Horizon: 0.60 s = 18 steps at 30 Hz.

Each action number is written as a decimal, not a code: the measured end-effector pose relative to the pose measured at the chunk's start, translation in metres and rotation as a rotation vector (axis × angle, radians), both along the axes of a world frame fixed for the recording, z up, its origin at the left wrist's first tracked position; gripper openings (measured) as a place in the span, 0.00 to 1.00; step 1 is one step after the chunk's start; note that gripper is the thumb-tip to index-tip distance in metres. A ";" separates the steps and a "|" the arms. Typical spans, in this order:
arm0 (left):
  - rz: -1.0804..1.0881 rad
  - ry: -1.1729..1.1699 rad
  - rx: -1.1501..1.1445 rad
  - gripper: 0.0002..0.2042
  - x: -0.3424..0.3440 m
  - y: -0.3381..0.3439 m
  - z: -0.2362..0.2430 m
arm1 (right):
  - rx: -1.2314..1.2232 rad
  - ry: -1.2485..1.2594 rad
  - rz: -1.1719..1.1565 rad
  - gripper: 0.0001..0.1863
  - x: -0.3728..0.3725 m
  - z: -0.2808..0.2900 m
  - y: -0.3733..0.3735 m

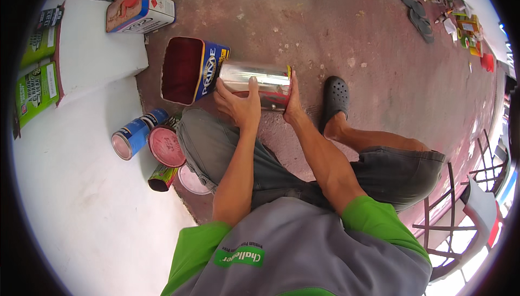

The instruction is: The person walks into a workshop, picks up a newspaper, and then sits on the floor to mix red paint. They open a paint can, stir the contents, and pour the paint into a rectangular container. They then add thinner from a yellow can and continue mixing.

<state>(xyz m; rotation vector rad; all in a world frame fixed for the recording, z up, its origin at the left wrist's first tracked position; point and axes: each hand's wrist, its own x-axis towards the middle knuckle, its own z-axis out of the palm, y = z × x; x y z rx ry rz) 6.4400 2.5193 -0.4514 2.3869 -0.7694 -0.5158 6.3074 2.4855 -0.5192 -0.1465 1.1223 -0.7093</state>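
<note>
A shiny silver paint can lies sideways between my two hands, with red smears along its lower side and around its right end. My left hand grips it from below near the left end, thumb along the side. Against the right end my right hand is pressed, partly hidden by the can. Just left of the can is a squarish blue tin with its top open and its inside dark red. The can's left end meets or overlaps the tin's side; I cannot tell whether they touch.
A white-and-blue rectangular can with a red cap stands at the upper left. Blue cans, a pink-stained lid and a green can sit beside my left knee. Sandals and assorted containers lie far right.
</note>
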 end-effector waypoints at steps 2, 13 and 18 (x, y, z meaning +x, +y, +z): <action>0.039 0.025 0.115 0.51 -0.002 -0.013 0.014 | -0.022 0.057 -0.031 0.52 -0.003 0.007 0.002; 0.473 1.494 -0.069 0.55 -0.107 0.017 -0.049 | -0.901 1.660 0.820 0.66 -0.028 0.137 -0.055; 0.195 1.919 -0.015 0.58 -0.096 0.022 -0.052 | -0.920 1.633 0.866 0.67 -0.063 0.124 -0.023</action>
